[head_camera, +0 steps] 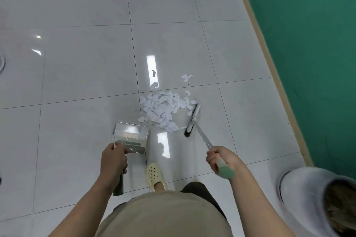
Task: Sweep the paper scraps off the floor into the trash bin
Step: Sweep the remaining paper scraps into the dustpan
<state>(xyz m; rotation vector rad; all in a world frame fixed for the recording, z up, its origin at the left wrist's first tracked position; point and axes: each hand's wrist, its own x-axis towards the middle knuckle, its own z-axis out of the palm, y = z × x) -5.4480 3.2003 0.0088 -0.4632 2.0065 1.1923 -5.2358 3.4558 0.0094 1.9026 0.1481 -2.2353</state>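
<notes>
From the head camera, the person stood on a glossy pale tiled floor [86, 75] and looked down at both arms. The left hand [113, 161] was wrapped around the dark green handle of a dustpan [131, 136], its grip clenched on that handle; the pan's clear scoop sat low at the floor, its mouth turned toward twelve o'clock. The right hand [221, 158] grasped the pale green handle of a small broom [192, 119], fingers curled tightly round it, with the shaft slanting away toward eleven o'clock and the dark bristles down on the tiles.

The main heap of paper scraps [163, 109] lay on the floor between the two tools, at about one o'clock from the dustpan and just beside the broom head at its nine o'clock side. A few stray scraps [186, 77] lay apart from the heap, further off toward twelve o'clock. The trash bin [316, 198], white with a dark inside, stood at the person's four o'clock, near the green wall [308, 44] and its beige skirting. One cream perforated clog [155, 177] showed between the arms.
</notes>
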